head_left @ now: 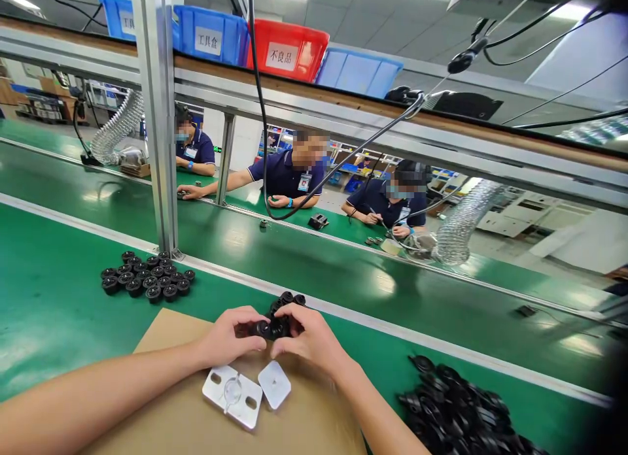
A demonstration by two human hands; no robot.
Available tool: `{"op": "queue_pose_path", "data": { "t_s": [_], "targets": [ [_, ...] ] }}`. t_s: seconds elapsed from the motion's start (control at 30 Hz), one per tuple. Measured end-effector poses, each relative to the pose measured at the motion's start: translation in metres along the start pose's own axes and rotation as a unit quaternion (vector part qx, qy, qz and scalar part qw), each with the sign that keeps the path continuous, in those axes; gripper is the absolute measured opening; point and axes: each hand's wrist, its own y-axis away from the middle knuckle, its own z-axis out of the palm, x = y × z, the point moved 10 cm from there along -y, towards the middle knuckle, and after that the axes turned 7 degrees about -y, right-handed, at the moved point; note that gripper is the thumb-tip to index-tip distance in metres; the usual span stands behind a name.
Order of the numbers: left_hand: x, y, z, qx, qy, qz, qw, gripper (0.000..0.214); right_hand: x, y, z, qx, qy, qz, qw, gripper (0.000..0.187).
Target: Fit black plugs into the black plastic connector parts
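My left hand [234, 337] is closed, with thumb and fingers around a small black round part [263, 329]. Facing it, my right hand [310, 337] pinches another black round part [279, 327]; the two parts are side by side, and I cannot tell if they touch. Just behind my fingers stands a small group of similar black parts [286, 299], partly hidden. Below my hands, a silver metal plate [249, 412] with two slots and a round recess lies on the brown cardboard [304, 435]. Beside it is a smaller square metal plate [275, 385] with a central dot.
Many black round parts [153, 289] stand grouped at left. A heap of black parts [456, 409] lies at right. A metal post [156, 128] rises at the bench edge. Across the green conveyor [294, 246], several co-workers sit; one reaches toward the belt. A black cable [260, 102] hangs ahead.
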Motion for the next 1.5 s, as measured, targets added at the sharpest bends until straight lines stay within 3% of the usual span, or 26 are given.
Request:
{"op": "queue_pose_path", "data": {
  "t_s": [0.1,0.4,0.73,1.1,1.5],
  "targets": [
    [0.004,0.001,0.0,-0.001,-0.003,0.013,1.0,0.025,-0.004,0.0,0.003,0.003,0.008,0.003,1.0,0.056],
    [-0.003,0.003,0.001,-0.005,0.03,-0.02,0.999,0.038,-0.016,0.001,0.005,0.002,0.074,0.002,0.997,0.047],
    [0.004,0.0,0.002,-0.022,0.018,0.0,1.0,0.032,-0.012,0.003,0.017,-0.037,0.016,0.023,0.999,0.032],
    [-0.003,-0.003,-0.004,0.011,0.059,0.027,0.998,0.046,-0.014,0.002,0.015,-0.056,0.023,-0.01,0.998,0.031],
    [-0.001,-0.001,-0.009,0.033,0.049,0.006,0.998,0.038,-0.022,0.004,0.015,-0.043,0.048,-0.078,0.995,0.039]
  ]
}}
